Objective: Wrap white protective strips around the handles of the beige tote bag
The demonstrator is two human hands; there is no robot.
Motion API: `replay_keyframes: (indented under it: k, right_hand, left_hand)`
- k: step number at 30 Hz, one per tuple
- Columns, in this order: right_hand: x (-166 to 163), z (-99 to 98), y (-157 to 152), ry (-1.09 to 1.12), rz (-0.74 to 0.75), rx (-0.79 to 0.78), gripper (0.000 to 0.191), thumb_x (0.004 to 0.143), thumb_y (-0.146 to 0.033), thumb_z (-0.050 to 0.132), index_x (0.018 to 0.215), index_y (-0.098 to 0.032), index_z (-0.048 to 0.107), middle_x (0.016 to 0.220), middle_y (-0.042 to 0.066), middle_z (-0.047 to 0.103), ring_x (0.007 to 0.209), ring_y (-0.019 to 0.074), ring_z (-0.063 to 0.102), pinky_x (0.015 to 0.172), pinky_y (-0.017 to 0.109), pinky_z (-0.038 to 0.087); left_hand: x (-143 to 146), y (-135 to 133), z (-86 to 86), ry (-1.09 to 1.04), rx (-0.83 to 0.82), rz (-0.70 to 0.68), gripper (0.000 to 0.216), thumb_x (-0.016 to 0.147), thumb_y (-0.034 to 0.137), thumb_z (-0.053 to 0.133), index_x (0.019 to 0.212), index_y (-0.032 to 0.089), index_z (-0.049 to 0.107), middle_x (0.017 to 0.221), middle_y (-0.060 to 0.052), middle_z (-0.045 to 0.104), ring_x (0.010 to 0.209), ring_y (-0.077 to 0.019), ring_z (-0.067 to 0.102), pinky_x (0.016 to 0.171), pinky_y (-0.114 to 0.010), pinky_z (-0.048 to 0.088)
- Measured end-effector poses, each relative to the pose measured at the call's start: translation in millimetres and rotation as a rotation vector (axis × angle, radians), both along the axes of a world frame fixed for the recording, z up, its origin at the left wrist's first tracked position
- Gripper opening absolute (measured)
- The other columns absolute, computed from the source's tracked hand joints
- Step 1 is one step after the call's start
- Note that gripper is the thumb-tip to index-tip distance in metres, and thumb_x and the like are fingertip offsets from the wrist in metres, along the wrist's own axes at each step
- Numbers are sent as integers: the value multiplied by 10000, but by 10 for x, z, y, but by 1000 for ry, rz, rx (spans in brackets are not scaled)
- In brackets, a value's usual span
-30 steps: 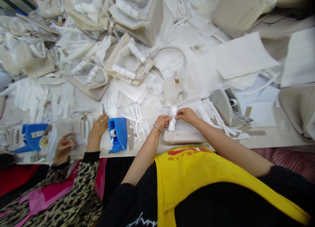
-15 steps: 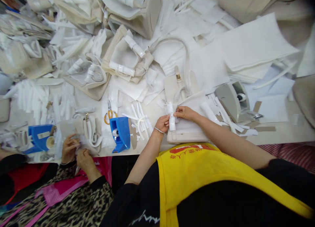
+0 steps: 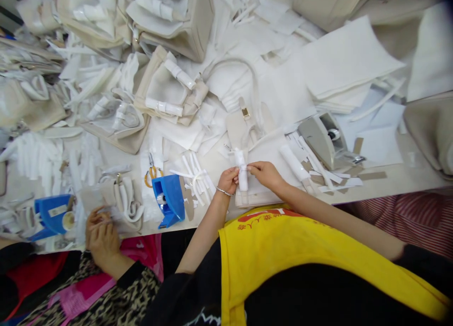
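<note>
Wrap (image 3: 242,171): white, upright, long axis 12–6 o'clock | left hand (image 3: 228,179), right hand (image 3: 265,174) both pinching it | beige bag (image 3: 264,151) beneath

Honestly can't tell how the small white wrapped roll (image 3: 242,171) is attached to the cream handbag (image 3: 264,175); the left hand (image 3: 227,179) and right hand (image 3: 264,173) cover its sides. The co-worker's hands (image 3: 101,234) at lower left hide whatever they're pressing on. The beige bag (image 3: 430,132) is cut off at the right edge, and the upper-right corner is blurry.
</note>
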State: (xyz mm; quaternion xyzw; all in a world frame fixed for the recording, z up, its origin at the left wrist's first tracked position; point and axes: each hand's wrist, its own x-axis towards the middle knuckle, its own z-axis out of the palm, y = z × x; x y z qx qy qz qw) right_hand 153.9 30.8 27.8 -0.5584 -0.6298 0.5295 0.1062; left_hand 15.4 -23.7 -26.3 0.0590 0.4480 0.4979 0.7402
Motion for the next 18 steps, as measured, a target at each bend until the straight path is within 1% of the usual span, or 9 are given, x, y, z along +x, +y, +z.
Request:
replay_keyframes:
  k: [2,3,6,9,11,13,15,17,18]
  right_hand:
    - [-76,25,-39,23,2,-28,255,714,-342,480,650,-137,617,617,21,599,583,138,508,563,241,381]
    - [-106,14,-53,38,-26,-48,256,694,-356,505,636,-131,612,611,22,594,586,140,507,564,242,377]
    - [-157,-87,-89,160,-180,-193,304,617,-413,575,658,-113,599,594,19,569,574,133,494,531,234,360]
    - [-185,-209,-111,301,-294,-365,388,564,-467,603,691,-102,581,551,0,529,500,96,438,469,216,321]
    - [-201,-244,-103,280,-280,-404,399,573,-481,595,688,-99,573,525,-4,510,461,83,405,445,215,305]
    - [-188,-213,-68,167,-169,-365,374,603,-462,584,691,-98,581,545,16,535,472,98,429,456,225,329]
    - [-105,-120,2,31,-3,-226,331,616,-400,599,752,-99,605,663,60,593,563,139,501,534,248,388]
    - [80,7,118,-57,126,-28,315,636,-333,597,860,-112,611,825,91,612,683,171,544,649,273,421]
    - [207,70,199,-81,148,65,316,656,-311,582,909,-123,603,886,94,606,725,175,551,694,280,423]
  left_hand:
    - [34,-2,57,106,-2,29,256,586,315,654,616,111,501,405,80,308,363,-7,247,365,-174,147]
    - [52,-7,84,173,2,46,253,583,313,654,659,108,527,423,74,342,371,-6,253,370,-177,151]
    - [90,-28,142,370,25,74,314,575,317,650,800,111,577,488,59,423,395,-8,269,388,-185,168]
    - [102,-42,160,455,16,52,352,576,358,636,823,111,591,464,66,387,405,-17,261,399,-191,179]
    - [105,-40,162,451,-5,14,357,574,394,628,783,107,587,443,72,343,403,-21,247,396,-190,171]
    - [106,-35,165,440,-21,-38,368,581,431,611,751,106,575,433,77,311,398,-24,243,391,-187,170]
    - [94,-31,178,533,-35,-70,377,613,462,568,755,112,568,434,73,315,396,-34,272,391,-185,209]
    - [54,-23,210,799,-39,-33,370,653,465,520,791,126,568,500,42,405,426,-54,348,418,-200,301]
    - [21,-12,236,975,-32,10,355,669,453,505,806,132,570,581,12,468,468,-67,397,459,-218,357]
